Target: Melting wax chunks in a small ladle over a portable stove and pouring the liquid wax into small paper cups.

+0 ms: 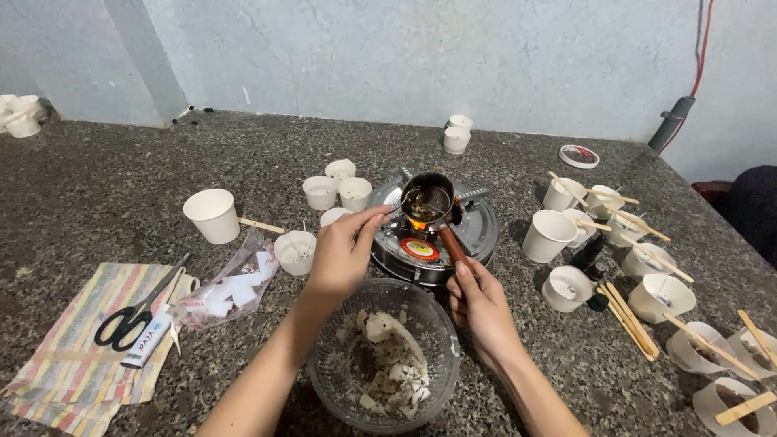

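Note:
A small metal pot [427, 200] with dark liquid sits over a flame on a round portable stove [477, 231]. My right hand [479, 301] grips the pot's brown wooden handle [452, 243]. My left hand [344, 252] reaches to the pot's left rim, fingertips pinched on something small that I cannot make out. Below both hands stands a glass bowl [384, 356] holding white wax chunks.
Several white paper cups [212, 214] stand around the stove; those on the right [661, 296] have wooden sticks across them. Scissors [129, 317] and a tube lie on a striped cloth [73, 380] at left, beside a plastic bag [231, 290]. The granite counter ends at a wall.

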